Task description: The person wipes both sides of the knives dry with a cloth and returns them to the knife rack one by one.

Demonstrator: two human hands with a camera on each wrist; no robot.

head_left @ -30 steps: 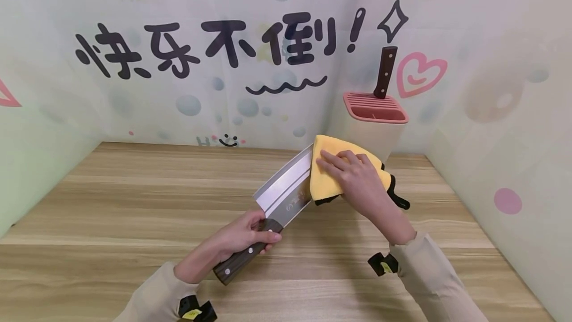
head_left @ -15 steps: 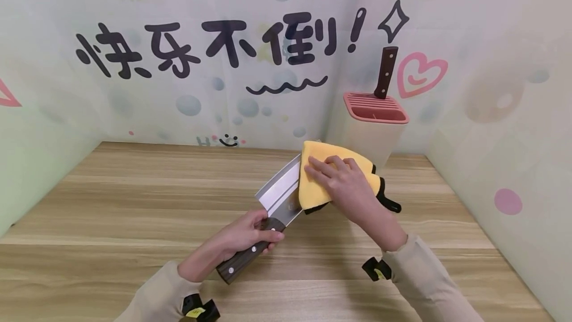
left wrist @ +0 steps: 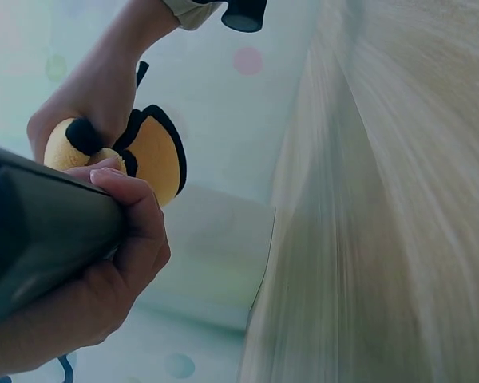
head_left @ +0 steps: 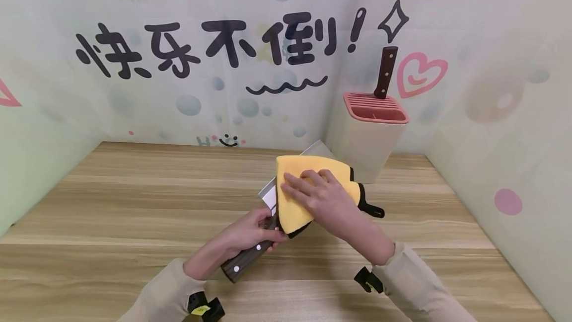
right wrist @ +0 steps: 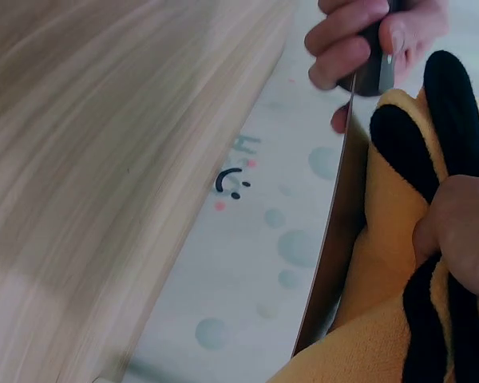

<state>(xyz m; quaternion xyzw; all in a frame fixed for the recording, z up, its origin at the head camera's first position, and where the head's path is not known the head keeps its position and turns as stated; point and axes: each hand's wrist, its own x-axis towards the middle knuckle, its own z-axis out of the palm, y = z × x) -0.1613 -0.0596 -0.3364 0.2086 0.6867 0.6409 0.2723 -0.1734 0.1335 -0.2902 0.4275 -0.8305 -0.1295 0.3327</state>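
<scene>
My left hand [head_left: 250,235] grips the dark wooden handle [head_left: 243,262] of a cleaver, whose wide steel blade [head_left: 318,149] points up and to the right, above the table. A folded yellow cloth [head_left: 290,212] with black edging covers most of the blade; only the far tip and a strip near the handle show. On top of the cloth lies my right hand [head_left: 328,202], fingers spread over it. The right wrist view shows the right thumb [right wrist: 463,231] bent against the cloth's folds, beside the blade [right wrist: 335,231]. In the left wrist view, the left fingers [left wrist: 140,231] wrap the handle.
A cream knife block [head_left: 368,145] with a pink slotted top stands at the back right, close behind the blade tip. A brown-handled knife [head_left: 386,71] sticks up from it. Printed walls bound the wooden table [head_left: 134,202] at the back and sides.
My right hand has slid the cloth down the blade, left and nearer to the handle. The blade's tip has come into view. My left hand has shifted only slightly to the right.
</scene>
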